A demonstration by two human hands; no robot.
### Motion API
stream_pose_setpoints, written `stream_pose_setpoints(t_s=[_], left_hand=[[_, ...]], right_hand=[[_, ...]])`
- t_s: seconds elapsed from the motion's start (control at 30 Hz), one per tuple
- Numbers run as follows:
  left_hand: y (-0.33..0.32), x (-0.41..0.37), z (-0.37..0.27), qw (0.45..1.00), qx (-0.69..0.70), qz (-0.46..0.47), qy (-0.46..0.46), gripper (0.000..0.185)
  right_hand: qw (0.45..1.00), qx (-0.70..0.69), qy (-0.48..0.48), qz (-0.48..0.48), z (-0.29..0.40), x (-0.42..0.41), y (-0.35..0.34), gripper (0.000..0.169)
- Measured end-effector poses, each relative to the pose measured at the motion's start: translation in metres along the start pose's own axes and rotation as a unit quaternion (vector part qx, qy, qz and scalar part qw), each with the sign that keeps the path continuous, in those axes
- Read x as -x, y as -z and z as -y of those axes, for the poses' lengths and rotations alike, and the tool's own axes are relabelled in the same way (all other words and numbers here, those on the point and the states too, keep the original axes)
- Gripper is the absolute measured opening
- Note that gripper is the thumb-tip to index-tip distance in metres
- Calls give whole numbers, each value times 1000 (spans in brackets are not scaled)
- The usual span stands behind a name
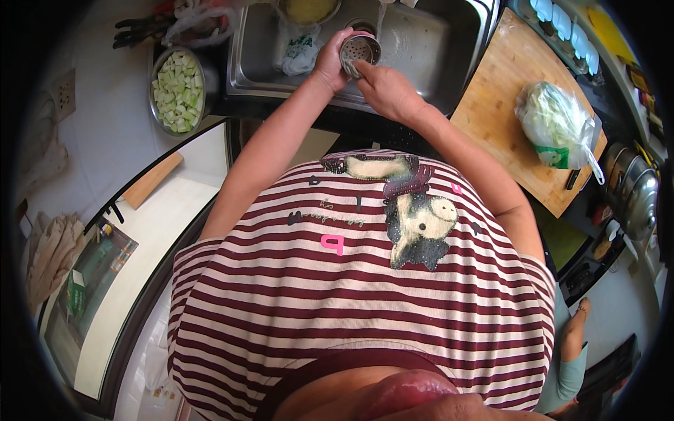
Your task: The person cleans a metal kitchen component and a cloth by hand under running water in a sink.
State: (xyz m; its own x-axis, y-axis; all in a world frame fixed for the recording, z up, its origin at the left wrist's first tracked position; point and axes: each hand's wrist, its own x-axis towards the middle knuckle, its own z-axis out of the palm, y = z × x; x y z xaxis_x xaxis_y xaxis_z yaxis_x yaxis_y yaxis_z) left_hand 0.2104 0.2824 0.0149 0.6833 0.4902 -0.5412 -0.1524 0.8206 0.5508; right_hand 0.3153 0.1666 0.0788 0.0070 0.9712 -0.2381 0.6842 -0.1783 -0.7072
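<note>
Over the front of the stainless steel sink (421, 63), my left hand (330, 63) grips a round metal sink strainer basket (361, 48) with holes in its bottom. My right hand (388, 90) presses a grey scouring pad (349, 66) against the strainer's rim and inner wall. Water (381, 18) runs from above just beyond the strainer. The sink's drain (362, 24) shows partly behind it. A clear plastic bag with green bits (301, 52) lies in the sink left of my hands, near a metal bowl (309, 9) with yellowish contents.
A metal bowl of diced pale green vegetable (178, 92) stands left of the sink. At right, a wooden cutting board (489, 79) bears a bagged leafy vegetable (550, 118) and a dark-handled knife (573, 179). Another person (571, 363) is at the lower right.
</note>
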Motion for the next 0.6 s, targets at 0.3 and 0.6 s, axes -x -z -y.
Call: stream_pose_setpoints(t_s=[0.3,0.6], left_hand=[[5,-4,-5,973,33,-3,228,39],[-7,1,-2,949,-217,-81,214,37]], right_hand=[[990,128,34,-49,-13,-6,30,25],[954,280,3,107,-12,0,12,28]])
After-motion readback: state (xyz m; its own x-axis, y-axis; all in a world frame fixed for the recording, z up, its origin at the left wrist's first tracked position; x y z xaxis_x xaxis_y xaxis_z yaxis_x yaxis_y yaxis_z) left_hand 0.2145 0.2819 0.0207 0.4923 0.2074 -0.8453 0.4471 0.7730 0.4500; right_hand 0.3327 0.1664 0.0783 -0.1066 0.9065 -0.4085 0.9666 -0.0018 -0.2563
